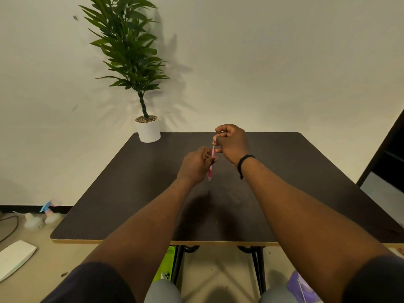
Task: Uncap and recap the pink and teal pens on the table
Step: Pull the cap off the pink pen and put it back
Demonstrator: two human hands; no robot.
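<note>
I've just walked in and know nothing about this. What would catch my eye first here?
Two bare arms reach over a dark table, and both hands hold a pink pen upright above its middle: the left hand grips the barrel, the right hand pinches the top end. Next you'd notice the tall green plant in a white pot at the table's far left corner, against the wall.

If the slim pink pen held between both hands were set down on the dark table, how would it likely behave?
The slim pink plastic pen looks stiff: it spans left hand and right hand unbent. Its thin round barrel would probably roll on the smooth dark table. Likely light, since fingertips alone carry it.
</note>
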